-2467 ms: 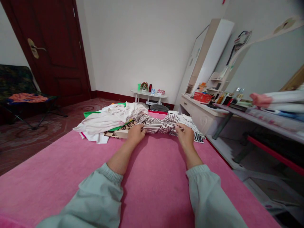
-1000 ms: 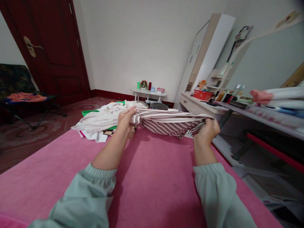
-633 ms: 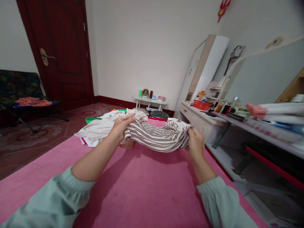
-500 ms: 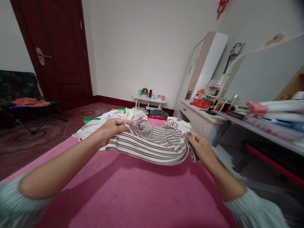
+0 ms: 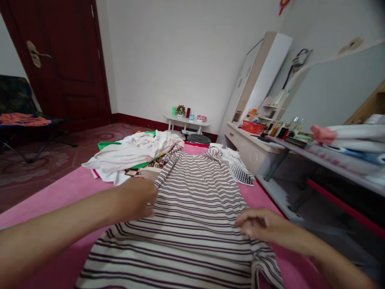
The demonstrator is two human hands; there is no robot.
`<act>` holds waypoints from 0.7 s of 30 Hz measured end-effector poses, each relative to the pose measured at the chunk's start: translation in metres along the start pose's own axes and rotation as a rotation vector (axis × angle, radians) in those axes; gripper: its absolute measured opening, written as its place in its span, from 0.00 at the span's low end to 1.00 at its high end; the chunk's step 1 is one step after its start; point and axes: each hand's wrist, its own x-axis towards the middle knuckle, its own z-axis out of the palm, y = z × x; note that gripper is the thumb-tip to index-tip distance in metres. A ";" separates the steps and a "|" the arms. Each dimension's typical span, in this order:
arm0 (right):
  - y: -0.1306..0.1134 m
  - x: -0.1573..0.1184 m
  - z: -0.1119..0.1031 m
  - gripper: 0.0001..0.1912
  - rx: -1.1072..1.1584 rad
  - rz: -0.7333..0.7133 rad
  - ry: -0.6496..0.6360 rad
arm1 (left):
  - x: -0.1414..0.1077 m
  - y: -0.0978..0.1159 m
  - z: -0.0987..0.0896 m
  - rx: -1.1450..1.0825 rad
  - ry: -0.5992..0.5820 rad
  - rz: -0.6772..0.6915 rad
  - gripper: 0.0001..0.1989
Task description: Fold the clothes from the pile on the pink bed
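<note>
A white garment with dark stripes (image 5: pixel 198 200) lies spread over the pink bed cover (image 5: pixel 69 188), its lower edge toward me and its right side bunched. My left hand (image 5: pixel 138 198) is over the garment's left edge, blurred, with fingers bent; whether it pinches any cloth cannot be made out. At the garment's right side, my right hand (image 5: pixel 258 224) has its fingers curved and somewhat apart, with no cloth visibly gripped.
White and green clothes (image 5: pixel 135 150) are heaped at the back left, a black-and-white printed garment (image 5: pixel 237 168) at the back right. Beyond stands a low white table (image 5: pixel 186 120). A dressing table (image 5: pixel 252 140) and a cluttered shelf (image 5: pixel 331 156) line the right side.
The striped garment, held up and gathered between both hands before, now lies flat and extends toward me. Both hands have come nearer and lower, and the right has let go of the cloth.
</note>
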 end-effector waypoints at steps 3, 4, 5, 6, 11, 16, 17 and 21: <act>0.023 0.054 -0.022 0.17 -0.060 -0.114 0.569 | 0.043 0.042 0.023 0.078 -0.139 0.223 0.07; 0.032 0.072 -0.027 0.17 -0.086 -0.120 0.715 | 0.058 0.053 0.034 0.117 -0.167 0.266 0.09; 0.041 0.088 -0.032 0.18 -0.103 -0.107 0.788 | 0.072 0.060 0.046 0.159 -0.175 0.289 0.13; 0.050 0.102 -0.036 0.20 -0.126 -0.092 0.836 | 0.085 0.064 0.059 0.179 -0.161 0.310 0.17; 0.067 0.140 -0.049 0.18 -0.433 -0.082 0.894 | 0.127 0.048 0.118 0.206 0.008 0.237 0.31; 0.050 0.177 -0.075 0.16 -0.670 -0.078 0.930 | 0.133 0.034 0.142 0.240 0.073 0.203 0.33; 0.047 0.188 -0.082 0.17 -0.683 -0.045 0.938 | 0.133 0.034 0.142 0.244 0.073 0.203 0.34; 0.036 0.235 -0.102 0.25 -0.692 0.123 0.990 | 0.133 0.035 0.141 0.237 0.066 0.200 0.34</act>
